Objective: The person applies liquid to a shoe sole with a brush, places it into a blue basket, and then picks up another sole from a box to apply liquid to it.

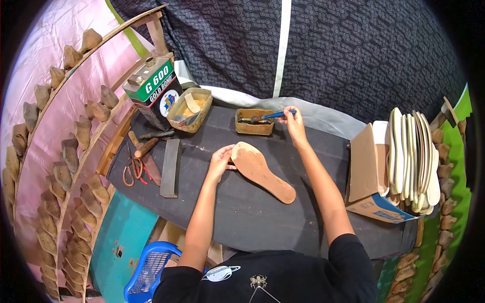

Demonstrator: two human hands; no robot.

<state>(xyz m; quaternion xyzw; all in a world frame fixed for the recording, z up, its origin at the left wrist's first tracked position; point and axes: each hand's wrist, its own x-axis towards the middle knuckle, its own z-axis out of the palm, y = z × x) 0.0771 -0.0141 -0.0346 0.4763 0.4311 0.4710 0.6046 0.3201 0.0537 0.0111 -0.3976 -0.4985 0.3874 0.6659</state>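
Note:
My left hand (221, 162) grips the wide end of a brown shoe sole (260, 171), which is held over the dark table. A lighter tan patch shows at the sole's top end. My right hand (292, 121) is closed round the blue handle of a brush (275, 115). The brush's dark tip reaches into a small tan rectangular container (254, 129) with dark contents. What the bristles touch inside cannot be made out.
At the left stand a green G 600 can (154, 86) and a tray (189, 110). Nearby lie a hammer (146, 146), scissors (132, 169) and a grey block (171, 169). A cardboard box (366, 164) of pale soles is at the right. Shoe lasts line both side racks.

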